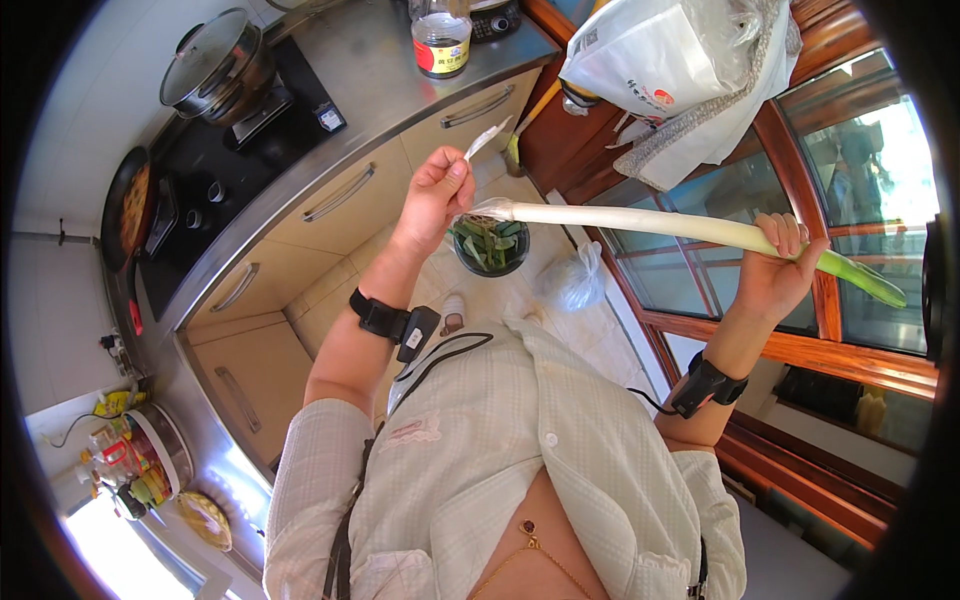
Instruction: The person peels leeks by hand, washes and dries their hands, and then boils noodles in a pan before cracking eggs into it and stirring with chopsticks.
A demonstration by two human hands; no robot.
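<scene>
A long green onion [637,221] stretches nearly level in front of me, its root end on the left and its cut green end on the right. My right hand [784,262] grips it near the green end. My left hand [442,191] is beside the root end, with a thin white strip of peel [487,137] pinched between thumb and fingers; whether it also touches the root end cannot be told. Below the root end, on the floor, stands a dark bin [491,271] holding green leaf scraps [487,244].
Left is a steel counter [356,71] with a black stove [217,180], a lidded pot [225,75], a frying pan [127,210] and a sauce jar [441,49]. A tied plastic bag [577,277] lies beside the bin. White bags [660,67] hang by the wood-framed glass doors.
</scene>
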